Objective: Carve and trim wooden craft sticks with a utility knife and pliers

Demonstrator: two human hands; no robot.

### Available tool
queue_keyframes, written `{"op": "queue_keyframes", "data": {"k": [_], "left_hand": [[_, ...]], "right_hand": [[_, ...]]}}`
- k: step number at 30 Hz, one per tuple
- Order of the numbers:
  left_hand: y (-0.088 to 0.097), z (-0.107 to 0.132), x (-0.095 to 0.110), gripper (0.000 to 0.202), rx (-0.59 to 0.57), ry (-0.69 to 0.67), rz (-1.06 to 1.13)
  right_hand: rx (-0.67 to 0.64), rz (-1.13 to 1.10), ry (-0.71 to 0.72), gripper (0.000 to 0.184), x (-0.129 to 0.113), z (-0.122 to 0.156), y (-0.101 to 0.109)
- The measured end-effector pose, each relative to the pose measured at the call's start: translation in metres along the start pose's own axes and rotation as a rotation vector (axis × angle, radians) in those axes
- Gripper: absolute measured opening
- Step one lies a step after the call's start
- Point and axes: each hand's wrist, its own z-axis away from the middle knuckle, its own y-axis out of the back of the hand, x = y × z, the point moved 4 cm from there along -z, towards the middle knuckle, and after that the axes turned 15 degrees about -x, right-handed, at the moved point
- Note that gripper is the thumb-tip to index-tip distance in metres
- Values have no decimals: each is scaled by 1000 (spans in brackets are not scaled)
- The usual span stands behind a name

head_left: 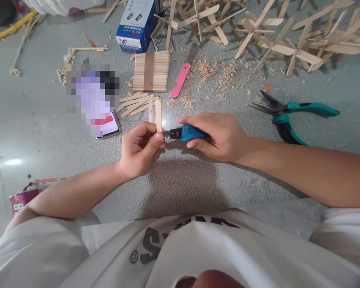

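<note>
My left hand [139, 150] is closed around a wooden craft stick [158, 114], holding it upright above the grey floor. My right hand [220, 136] grips a small blue-handled cutter [184, 133], and the cutter's dark jaws touch the lower part of the stick, right beside my left thumb. Loose sticks [136, 104] lie fanned out on the floor just beyond my hands.
A banded stack of sticks [151, 72], a pink knife [180, 81] and wood shavings [219, 76] lie further out. Teal pliers [291, 114] rest at right, a phone [109, 126] at left, a blue box [136, 24] behind. Assembled stick crosses [276, 40] cover the back right.
</note>
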Motion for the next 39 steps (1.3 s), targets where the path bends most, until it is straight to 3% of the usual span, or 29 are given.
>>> {"op": "queue_keyframes", "data": {"k": [23,28,34,39], "left_hand": [[1,2,-7,45,-58,69,105],[-1,-1,-4,40,-97,21,176],[1,1,-3,34,-178,-48,96],[5,1,-1,32,-258,-76,-34]], "right_hand": [[-27,140,-5,66,0,3,3],[-33,127,48,63,0,2,5],[-26,79,92,59,-1,4,5],[-109,56,50,61,1,6,3]]}}
